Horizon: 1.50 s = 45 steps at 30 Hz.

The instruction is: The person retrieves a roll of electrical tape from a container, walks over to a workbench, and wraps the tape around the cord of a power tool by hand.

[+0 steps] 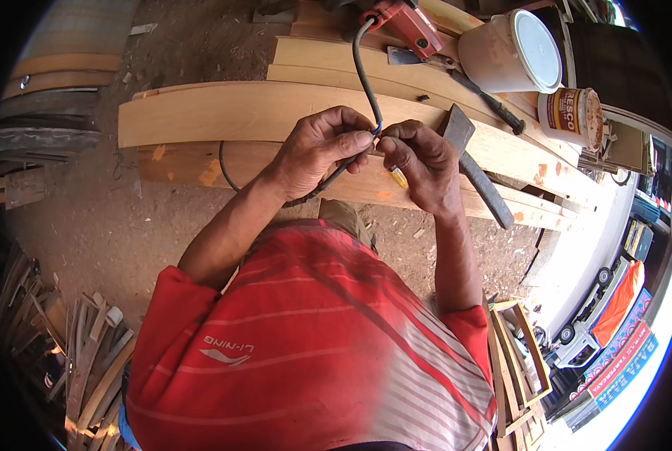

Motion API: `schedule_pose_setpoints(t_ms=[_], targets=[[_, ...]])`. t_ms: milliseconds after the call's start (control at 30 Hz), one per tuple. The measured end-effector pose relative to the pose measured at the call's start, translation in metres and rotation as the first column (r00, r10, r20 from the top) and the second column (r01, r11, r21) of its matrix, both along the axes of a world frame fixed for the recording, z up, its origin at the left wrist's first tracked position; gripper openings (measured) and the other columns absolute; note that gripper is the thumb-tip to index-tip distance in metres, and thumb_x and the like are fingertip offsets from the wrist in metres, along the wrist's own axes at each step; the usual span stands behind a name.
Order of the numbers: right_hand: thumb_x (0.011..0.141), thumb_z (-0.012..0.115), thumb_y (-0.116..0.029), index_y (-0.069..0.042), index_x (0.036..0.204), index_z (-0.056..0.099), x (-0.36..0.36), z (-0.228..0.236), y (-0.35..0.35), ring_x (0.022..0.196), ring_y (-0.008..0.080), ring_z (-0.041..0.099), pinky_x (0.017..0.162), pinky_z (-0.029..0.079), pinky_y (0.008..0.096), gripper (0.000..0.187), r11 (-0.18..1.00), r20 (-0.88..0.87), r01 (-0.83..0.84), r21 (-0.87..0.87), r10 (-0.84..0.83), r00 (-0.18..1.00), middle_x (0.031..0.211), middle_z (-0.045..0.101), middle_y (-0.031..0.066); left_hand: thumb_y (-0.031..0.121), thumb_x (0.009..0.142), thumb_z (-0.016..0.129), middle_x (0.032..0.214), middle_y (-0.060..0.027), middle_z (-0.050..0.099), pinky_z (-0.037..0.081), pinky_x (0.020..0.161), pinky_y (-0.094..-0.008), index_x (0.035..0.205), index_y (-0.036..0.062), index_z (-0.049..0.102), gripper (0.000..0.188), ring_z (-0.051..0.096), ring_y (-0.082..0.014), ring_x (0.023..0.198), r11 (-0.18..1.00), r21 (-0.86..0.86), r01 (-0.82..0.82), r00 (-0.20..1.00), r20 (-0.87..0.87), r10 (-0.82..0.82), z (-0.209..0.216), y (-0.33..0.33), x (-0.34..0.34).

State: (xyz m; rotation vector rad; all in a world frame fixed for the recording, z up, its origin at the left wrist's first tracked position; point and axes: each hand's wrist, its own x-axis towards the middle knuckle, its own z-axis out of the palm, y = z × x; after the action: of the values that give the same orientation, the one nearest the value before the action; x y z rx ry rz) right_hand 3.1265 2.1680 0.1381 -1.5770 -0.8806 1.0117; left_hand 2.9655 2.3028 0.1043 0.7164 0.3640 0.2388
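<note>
Above the planks, my two hands meet at a join in a black power cord (361,71). One length of it comes down from a red power tool (409,28) at the top. My left hand (324,149) is closed round the other length of cord (322,186), thumb and finger near the join. A bit of blue wire (377,128) shows between the hands. With thumb and forefinger, my right hand (424,161) pinches at the wire ends; the fingers hide the exact contact. Just below the fingers lies a small yellow object (399,177), partly covered.
Wooden planks (200,113) lie across in front of me. A hammer (486,189) rests right of my right hand, with a dark-handled tool (493,104) beyond. A white lidded bucket (512,52) and a smaller tub (572,116) stand far right. Scrap wood (99,361) is piled lower left.
</note>
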Motion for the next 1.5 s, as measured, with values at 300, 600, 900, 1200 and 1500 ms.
schedule_pose_setpoints(t_ms=[300,600,900,1200,1500], targets=[[0.09,0.079,-0.015,-0.004,0.104,0.071,-0.002,-0.01,0.015,0.081,0.0083,0.059,0.073,0.049,0.0253,0.019,1.0,-0.373,0.006,0.012,-0.001,0.928,0.091,0.069,0.0007,0.019,0.101,0.065,0.09,0.0006,0.06,0.05,0.065,-0.0219,0.109,0.008,0.064,0.014,0.061,-0.0077,0.078,0.991,-0.086,0.106,0.994,-0.03,-0.109,0.004,0.01,-0.009],[0.09,0.079,-0.015,-0.005,0.097,0.072,-0.017,-0.027,0.012,0.078,0.007,0.058,0.072,0.049,0.0246,0.014,0.992,-0.432,0.09,0.087,-0.044,0.901,0.084,0.069,-0.0009,0.019,0.101,0.064,0.094,-0.0006,0.063,0.053,0.068,-0.0219,0.112,0.0063,0.065,0.017,0.061,-0.0073,0.08,0.996,-0.012,0.094,0.992,-0.089,-0.095,-0.001,0.008,-0.018],[0.094,0.075,-0.014,-0.002,0.102,0.066,-0.037,-0.033,0.012,0.077,0.0081,0.059,0.071,0.05,0.0234,0.016,0.974,-0.368,0.2,0.104,-0.149,0.918,0.085,0.068,0.0,0.016,0.102,0.062,0.099,-0.0017,0.066,0.051,0.083,-0.0276,0.108,0.0057,0.062,0.012,0.061,-0.01,0.09,0.983,0.185,0.007,0.987,-0.16,0.023,0.001,0.005,-0.02],[0.099,0.068,-0.013,0.0,0.098,0.062,-0.049,-0.028,0.016,0.078,0.0105,0.061,0.073,0.052,0.0254,0.015,0.952,-0.162,0.226,0.206,-0.195,0.967,0.088,0.068,0.0052,0.018,0.101,0.063,0.095,-0.0015,0.065,0.048,0.081,-0.0264,0.109,0.0064,0.061,0.013,0.059,-0.0101,0.088,0.989,0.024,-0.143,0.989,-0.026,0.144,-0.001,-0.007,-0.014],[0.098,0.068,-0.009,0.003,0.104,0.068,-0.033,-0.025,0.01,0.083,0.0139,0.066,0.079,0.054,0.0284,0.013,0.985,-0.36,0.103,0.138,-0.047,0.932,0.097,0.07,0.0082,0.018,0.101,0.064,0.087,-0.0005,0.062,0.046,0.071,-0.0232,0.105,0.0054,0.062,0.014,0.055,-0.0088,0.078,0.994,0.056,-0.093,0.993,-0.06,0.097,-0.001,0.003,-0.023]])
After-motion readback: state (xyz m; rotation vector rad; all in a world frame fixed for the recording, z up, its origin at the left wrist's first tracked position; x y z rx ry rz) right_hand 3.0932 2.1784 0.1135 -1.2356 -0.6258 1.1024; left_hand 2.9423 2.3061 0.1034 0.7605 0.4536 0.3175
